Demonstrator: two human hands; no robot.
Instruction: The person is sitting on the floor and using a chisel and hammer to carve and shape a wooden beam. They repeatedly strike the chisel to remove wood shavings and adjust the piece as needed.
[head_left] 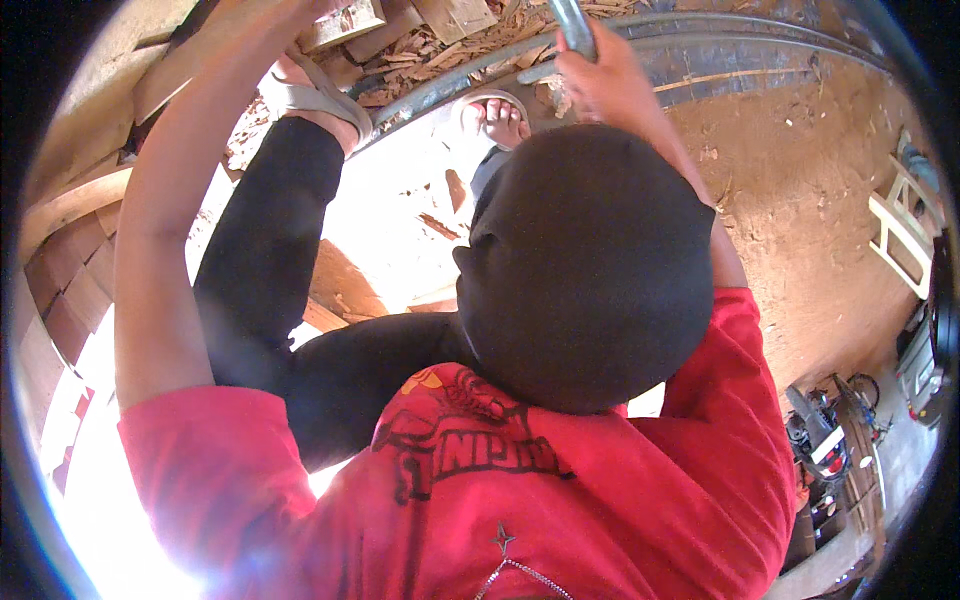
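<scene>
My right hand (605,80) is closed around a smooth grey rod (573,25), perhaps a tool handle or pipe, that runs up out of the head view. What the rod's far end is like cannot be seen. My left arm (165,210) stretches up along the left side to the top edge, where its hand is cut off. Close to that wrist lie wood blocks (345,25) and scattered wood chips (430,60). A sandalled foot (495,118) rests below the right hand, and the black-trousered knee (590,270) rises in the middle.
A long curved grey metal rail or pipe (440,92) crosses the ground near the feet. Stacked wood pieces (75,255) stand at the left. On the brown dirt ground (800,200) at the right are a pale wooden frame (900,230) and a motorcycle (825,445).
</scene>
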